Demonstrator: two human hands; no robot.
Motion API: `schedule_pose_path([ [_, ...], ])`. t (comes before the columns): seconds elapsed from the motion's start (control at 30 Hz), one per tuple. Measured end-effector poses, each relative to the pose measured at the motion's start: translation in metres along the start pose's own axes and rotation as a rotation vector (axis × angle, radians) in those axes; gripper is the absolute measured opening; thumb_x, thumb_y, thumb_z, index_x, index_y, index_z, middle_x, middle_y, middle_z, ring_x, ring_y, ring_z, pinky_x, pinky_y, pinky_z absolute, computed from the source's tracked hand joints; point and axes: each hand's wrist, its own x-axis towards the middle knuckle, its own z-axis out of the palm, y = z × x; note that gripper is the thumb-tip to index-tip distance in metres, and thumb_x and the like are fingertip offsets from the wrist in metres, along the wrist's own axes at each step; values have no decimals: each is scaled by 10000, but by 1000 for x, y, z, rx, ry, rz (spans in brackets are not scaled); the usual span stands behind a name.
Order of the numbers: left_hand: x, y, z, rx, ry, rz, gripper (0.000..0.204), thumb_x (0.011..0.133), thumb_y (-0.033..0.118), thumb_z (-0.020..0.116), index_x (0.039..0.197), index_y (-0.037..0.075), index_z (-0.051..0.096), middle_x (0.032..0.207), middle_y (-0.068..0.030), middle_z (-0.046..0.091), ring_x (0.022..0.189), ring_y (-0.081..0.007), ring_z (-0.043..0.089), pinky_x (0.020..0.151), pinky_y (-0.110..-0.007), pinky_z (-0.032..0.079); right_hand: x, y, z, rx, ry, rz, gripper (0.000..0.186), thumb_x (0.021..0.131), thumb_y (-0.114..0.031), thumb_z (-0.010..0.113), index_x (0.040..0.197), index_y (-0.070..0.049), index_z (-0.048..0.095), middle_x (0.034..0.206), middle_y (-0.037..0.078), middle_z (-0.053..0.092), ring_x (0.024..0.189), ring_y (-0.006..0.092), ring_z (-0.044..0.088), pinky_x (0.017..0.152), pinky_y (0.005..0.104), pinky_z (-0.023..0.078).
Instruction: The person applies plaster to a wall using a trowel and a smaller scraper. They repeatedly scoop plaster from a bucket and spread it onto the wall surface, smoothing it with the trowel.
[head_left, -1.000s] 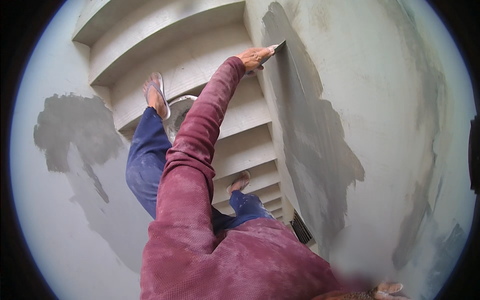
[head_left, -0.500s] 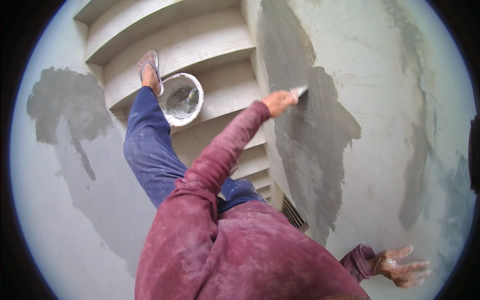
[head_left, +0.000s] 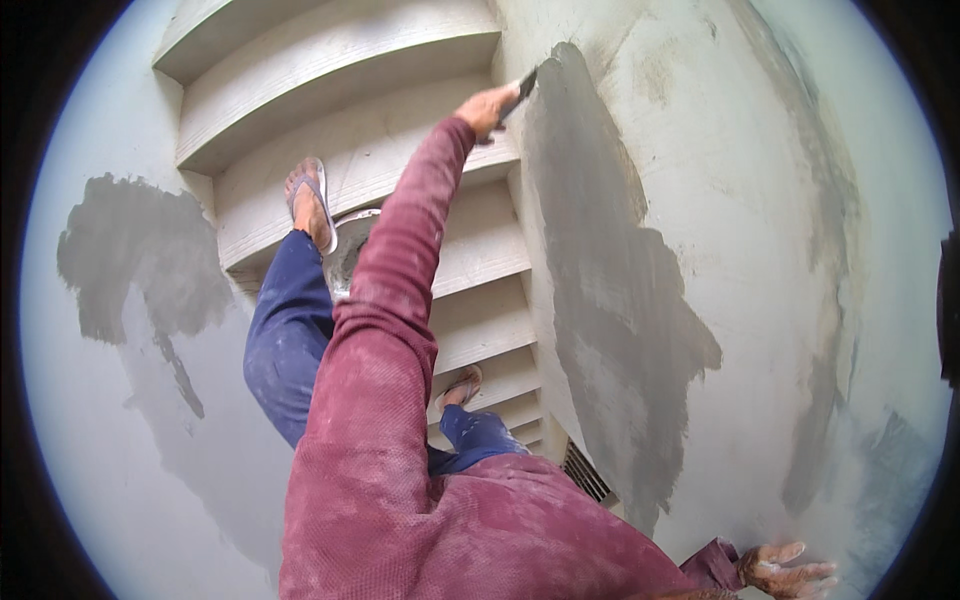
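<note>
My left hand is closed around a putty knife, its arm stretched far forward over the stairs. The dark blade reaches the right wall at the upper left edge of a wet grey plaster patch; whether it touches cannot be told. At the lower right, my right hand is at the wall, fingers spread and holding nothing. A white bucket of grey plaster stands on a step beside my left foot, largely hidden behind my left sleeve.
Pale stairs run up and down between two walls. My left foot is on a higher step, my right foot lower. Another grey patch covers the left wall. A vent grille sits low on the right.
My left hand has swept forward and left with the putty knife, up to the patch's far edge. The sleeve now covers much of the bucket. My right hand appears slightly lower in view.
</note>
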Motion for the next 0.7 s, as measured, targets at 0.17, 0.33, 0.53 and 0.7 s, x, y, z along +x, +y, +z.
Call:
schedule_pose_path([
  [0.17,58,45,-26,79,17,-142,482,861,479,384,1258,208,416,1089,-40,521,808,-157,564,534,-313,479,0,0,8,-8,33,-3,592,879,-443,358,1282,-9,379,1326,231,320,1223,415,259,978,524,219],
  [0.33,53,55,-20,120,-100,-99,518,849,518,379,1232,174,437,1040,-47,508,840,-154,558,536,-301,465,1,-3,11,-24,-3,-13,600,871,-443,369,1290,-13,369,1338,231,300,1230,415,246,985,522,202],
  [0.53,22,60,2,50,-196,-259,524,841,523,403,1131,92,476,878,-73,535,746,-154,596,436,-290,463,-3,9,13,22,22,-36,607,863,-446,381,1295,-21,364,1346,232,287,1235,414,236,989,522,188],
  [0.7,-31,71,47,34,-251,-238,561,827,561,389,1126,93,470,861,-84,520,754,-174,586,455,-314,477,-4,8,9,71,-16,32,597,854,-432,401,1296,-31,368,1349,232,284,1246,408,225,993,527,165],
])
